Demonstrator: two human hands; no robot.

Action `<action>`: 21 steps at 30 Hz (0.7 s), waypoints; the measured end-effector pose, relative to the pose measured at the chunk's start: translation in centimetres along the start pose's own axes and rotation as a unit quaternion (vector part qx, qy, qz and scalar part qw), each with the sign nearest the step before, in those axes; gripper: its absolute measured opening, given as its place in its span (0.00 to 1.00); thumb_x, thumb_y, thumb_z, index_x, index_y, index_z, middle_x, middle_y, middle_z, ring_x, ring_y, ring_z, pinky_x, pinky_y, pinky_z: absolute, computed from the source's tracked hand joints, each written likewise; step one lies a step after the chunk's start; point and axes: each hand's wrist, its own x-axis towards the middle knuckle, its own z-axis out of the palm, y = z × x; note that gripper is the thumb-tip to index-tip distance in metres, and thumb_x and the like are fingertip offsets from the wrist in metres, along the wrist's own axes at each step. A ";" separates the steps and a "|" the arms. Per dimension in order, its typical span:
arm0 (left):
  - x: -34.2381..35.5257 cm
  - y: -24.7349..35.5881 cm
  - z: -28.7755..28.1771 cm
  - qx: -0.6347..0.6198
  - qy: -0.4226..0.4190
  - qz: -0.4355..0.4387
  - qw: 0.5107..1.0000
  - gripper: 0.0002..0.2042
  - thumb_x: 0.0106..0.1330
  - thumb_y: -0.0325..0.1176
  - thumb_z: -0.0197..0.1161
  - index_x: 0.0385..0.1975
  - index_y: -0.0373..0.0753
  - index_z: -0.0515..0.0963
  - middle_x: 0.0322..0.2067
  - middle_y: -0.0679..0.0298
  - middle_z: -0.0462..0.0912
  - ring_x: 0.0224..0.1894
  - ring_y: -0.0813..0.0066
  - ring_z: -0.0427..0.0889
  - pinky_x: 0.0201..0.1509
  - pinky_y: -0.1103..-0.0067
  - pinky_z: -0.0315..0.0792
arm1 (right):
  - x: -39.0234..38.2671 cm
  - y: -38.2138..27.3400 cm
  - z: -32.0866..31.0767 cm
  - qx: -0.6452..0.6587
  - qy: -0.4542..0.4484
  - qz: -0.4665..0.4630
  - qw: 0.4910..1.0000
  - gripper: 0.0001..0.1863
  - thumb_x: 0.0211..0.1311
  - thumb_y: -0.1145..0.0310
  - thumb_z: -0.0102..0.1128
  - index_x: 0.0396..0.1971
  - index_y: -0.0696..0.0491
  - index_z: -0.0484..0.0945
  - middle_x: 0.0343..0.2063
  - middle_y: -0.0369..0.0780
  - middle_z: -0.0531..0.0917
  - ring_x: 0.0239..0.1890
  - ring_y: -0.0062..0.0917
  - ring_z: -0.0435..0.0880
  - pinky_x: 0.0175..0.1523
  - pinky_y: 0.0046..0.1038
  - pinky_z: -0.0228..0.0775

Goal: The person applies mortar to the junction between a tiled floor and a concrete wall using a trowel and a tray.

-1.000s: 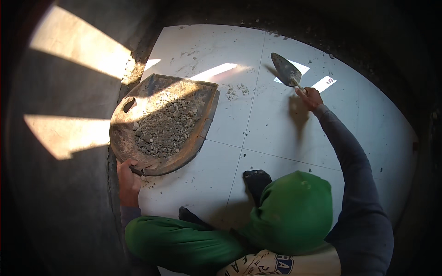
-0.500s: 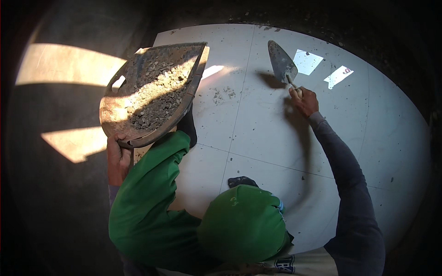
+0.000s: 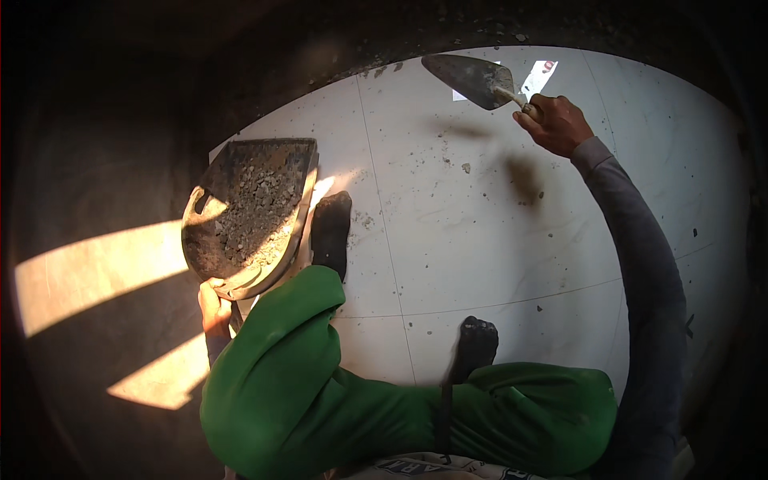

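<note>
In my left hand (image 3: 214,308) is the near rim of a dark, scoop-shaped pan (image 3: 210,260), its fingers closed on the edge at my left. Grey-brown rubble (image 3: 260,200) lies in the pan, and sunlight falls across its near part. My right hand (image 3: 560,124) is wrapped around the pale handle of a pointed trowel (image 3: 464,78), out ahead and to the right. The trowel's blade points left, above the far edge of the pale tiled floor (image 3: 480,240). Its shadow lies apart from it on the tiles.
My dark-shod left foot (image 3: 331,228) stands beside the pan, and the right foot (image 3: 478,340) is nearer to me. Small debris crumbs (image 3: 466,168) are scattered over the tiles. A darker floor (image 3: 96,352) with sunlit patches lies at the left.
The trowel has swung to point left and sits nearer the far edge of the tiles. My view has shifted: the pan appears lower, and both green-trousered legs now show.
</note>
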 end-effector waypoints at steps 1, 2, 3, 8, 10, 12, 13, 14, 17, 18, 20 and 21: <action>1.2 0.0 0.6 0.010 -0.011 -0.004 1.000 0.15 0.74 0.31 0.61 0.57 0.34 0.79 0.50 0.54 0.87 0.47 0.67 0.85 0.49 0.73 0.78 | -0.1 0.8 -1.5 -0.046 0.008 0.005 0.999 0.23 0.73 0.48 0.67 0.40 0.56 0.89 0.29 0.52 0.90 0.32 0.44 0.91 0.45 0.45 0.82; 2.0 0.6 1.0 0.024 -0.019 -0.005 1.000 0.15 0.74 0.31 0.61 0.58 0.34 0.79 0.51 0.54 0.87 0.48 0.66 0.85 0.51 0.73 0.78 | 0.1 1.2 -2.5 -0.055 0.018 0.028 0.998 0.23 0.73 0.48 0.67 0.40 0.56 0.89 0.29 0.52 0.90 0.32 0.44 0.91 0.45 0.45 0.82; 3.4 0.6 1.4 0.028 -0.028 -0.006 0.999 0.16 0.75 0.32 0.61 0.59 0.34 0.79 0.52 0.53 0.87 0.50 0.66 0.85 0.52 0.72 0.78 | 0.5 0.3 -4.3 -0.094 0.002 0.047 0.994 0.22 0.73 0.48 0.67 0.40 0.56 0.89 0.29 0.51 0.90 0.33 0.44 0.91 0.45 0.45 0.83; 8.8 5.0 6.0 0.106 -0.028 0.042 0.993 0.19 0.77 0.33 0.62 0.65 0.34 0.77 0.58 0.51 0.85 0.57 0.64 0.84 0.61 0.71 0.76 | 0.6 2.8 -7.5 -0.128 0.012 0.123 0.984 0.21 0.71 0.52 0.65 0.38 0.58 0.88 0.32 0.52 0.91 0.34 0.49 0.91 0.46 0.48 0.84; 11.3 7.1 9.5 0.141 -0.035 0.096 0.985 0.21 0.78 0.34 0.62 0.67 0.34 0.76 0.60 0.50 0.85 0.60 0.63 0.83 0.65 0.71 0.75 | 1.0 2.9 -8.8 -0.152 0.013 0.134 0.979 0.20 0.71 0.52 0.65 0.36 0.56 0.88 0.30 0.51 0.90 0.34 0.49 0.91 0.46 0.48 0.84; 13.2 10.5 13.9 0.176 -0.088 0.176 0.964 0.22 0.79 0.34 0.63 0.69 0.34 0.76 0.62 0.49 0.84 0.63 0.62 0.83 0.68 0.70 0.74 | 2.2 0.1 -10.8 -0.168 -0.005 0.143 0.975 0.19 0.71 0.52 0.65 0.37 0.55 0.89 0.32 0.52 0.90 0.38 0.49 0.91 0.49 0.48 0.83; 14.2 12.1 16.6 0.188 -0.128 0.215 0.950 0.22 0.80 0.34 0.63 0.70 0.34 0.75 0.63 0.49 0.84 0.64 0.62 0.83 0.70 0.70 0.74 | 2.8 -1.0 -11.4 -0.189 0.006 0.125 0.974 0.19 0.70 0.52 0.66 0.38 0.55 0.89 0.32 0.52 0.90 0.39 0.48 0.91 0.50 0.48 0.83; 14.2 13.3 21.1 0.204 -0.205 0.250 0.924 0.23 0.81 0.35 0.63 0.72 0.34 0.75 0.64 0.48 0.84 0.66 0.61 0.83 0.72 0.70 0.73 | 3.4 -2.2 -11.6 -0.207 0.010 0.100 0.973 0.19 0.70 0.52 0.66 0.38 0.55 0.89 0.33 0.53 0.90 0.39 0.48 0.91 0.51 0.48 0.83; 8.8 15.9 35.4 0.252 -0.440 0.314 0.803 0.20 0.82 0.28 0.60 0.70 0.32 0.76 0.61 0.50 0.87 0.65 0.65 0.85 0.74 0.69 0.74 | 6.6 -7.6 -13.2 -0.248 -0.015 0.088 0.965 0.19 0.68 0.52 0.69 0.37 0.55 0.89 0.31 0.52 0.89 0.37 0.49 0.91 0.47 0.48 0.83; 5.3 17.3 38.5 0.261 -0.525 0.370 0.721 0.19 0.81 0.26 0.59 0.69 0.30 0.77 0.60 0.51 0.88 0.64 0.64 0.86 0.72 0.69 0.75 | 8.3 -9.4 -12.2 -0.259 -0.033 0.072 0.963 0.19 0.67 0.52 0.72 0.36 0.55 0.88 0.27 0.51 0.89 0.33 0.50 0.90 0.44 0.50 0.82; 0.7 18.6 39.9 0.218 -0.637 0.450 0.586 0.18 0.79 0.26 0.60 0.65 0.30 0.77 0.57 0.51 0.88 0.62 0.62 0.86 0.70 0.68 0.75 | 10.5 -14.9 -11.0 -0.277 -0.087 0.082 0.953 0.18 0.66 0.54 0.68 0.37 0.56 0.91 0.34 0.52 0.91 0.40 0.50 0.92 0.48 0.47 0.84; -0.5 18.9 38.9 0.185 -0.676 0.466 0.540 0.17 0.78 0.26 0.60 0.64 0.30 0.78 0.56 0.51 0.88 0.61 0.62 0.86 0.69 0.68 0.75 | 11.0 -16.4 -8.8 -0.267 -0.076 0.090 0.956 0.19 0.65 0.51 0.71 0.32 0.53 0.87 0.29 0.52 0.89 0.34 0.51 0.90 0.43 0.50 0.82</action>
